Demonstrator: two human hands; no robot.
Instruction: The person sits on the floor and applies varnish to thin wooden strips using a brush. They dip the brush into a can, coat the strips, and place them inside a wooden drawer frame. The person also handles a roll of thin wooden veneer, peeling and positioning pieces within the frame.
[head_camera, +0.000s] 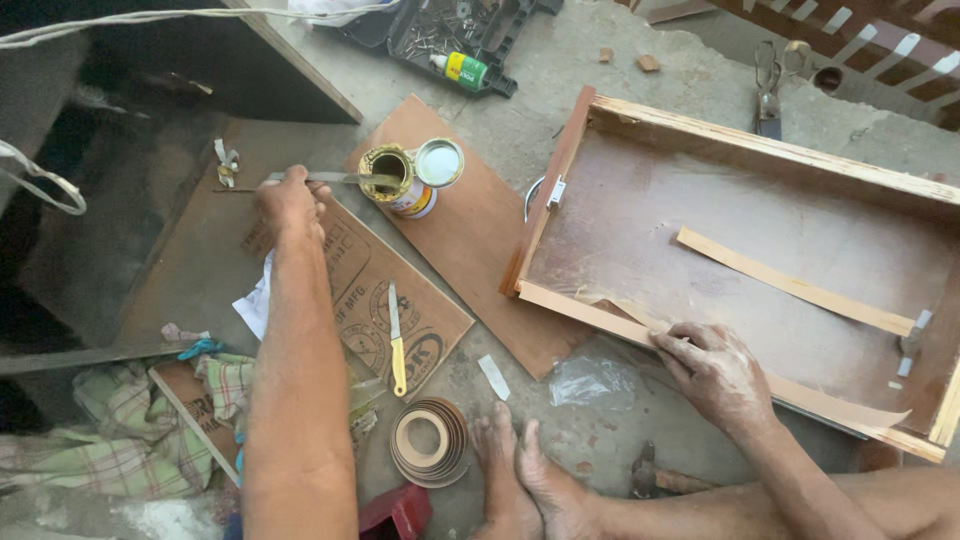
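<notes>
My left hand (290, 203) grips a thin flat metal strip (345, 179) whose far end lies across the mouth of an open yellow glue can (393, 177). The can's round lid (439, 162) leans beside it. My right hand (712, 372) rests with spread fingers on the near edge of a shallow wooden drawer box (760, 150), touching a thin veneer strip (838, 406) laid along that edge. A second loose veneer strip (795, 283) lies inside the box.
A yellow-handled knife (397, 345) lies on a plywood sheet (370, 290). A coil of edge banding (428, 441) sits near my feet (525, 480). A hammer (660, 480), pincers (769, 85), a screw tray with a glue bottle (460, 70) and checked cloth (120, 420) surround the spot.
</notes>
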